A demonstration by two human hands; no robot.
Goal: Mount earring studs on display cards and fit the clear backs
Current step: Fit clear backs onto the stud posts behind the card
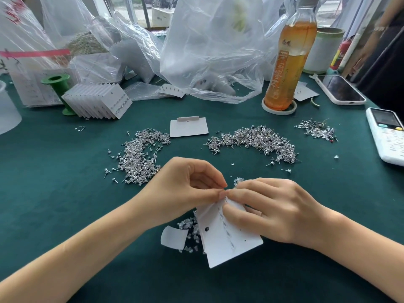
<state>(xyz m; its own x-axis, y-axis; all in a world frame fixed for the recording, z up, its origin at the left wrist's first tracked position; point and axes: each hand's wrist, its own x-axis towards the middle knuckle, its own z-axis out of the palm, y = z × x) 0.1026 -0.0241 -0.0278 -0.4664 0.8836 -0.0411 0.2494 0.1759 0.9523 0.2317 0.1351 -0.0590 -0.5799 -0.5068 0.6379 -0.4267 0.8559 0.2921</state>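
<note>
Green felt table (65, 215). Left hand (185, 189) and right hand (269, 206) both pinch the display card (220, 243) by its top edge; thin, bendable, so probably best supported near the posts.

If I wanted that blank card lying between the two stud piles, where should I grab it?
Probably by the near edge of the blank card, coming from the person's side. It lies flat on the green cloth with bare cloth in front, stud piles flank it, and its far edge carries a raised hanger tab.

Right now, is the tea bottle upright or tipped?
Upright. The tea bottle stands on a round white coaster on the green table, neck up; its top is cut off by the frame.
</note>
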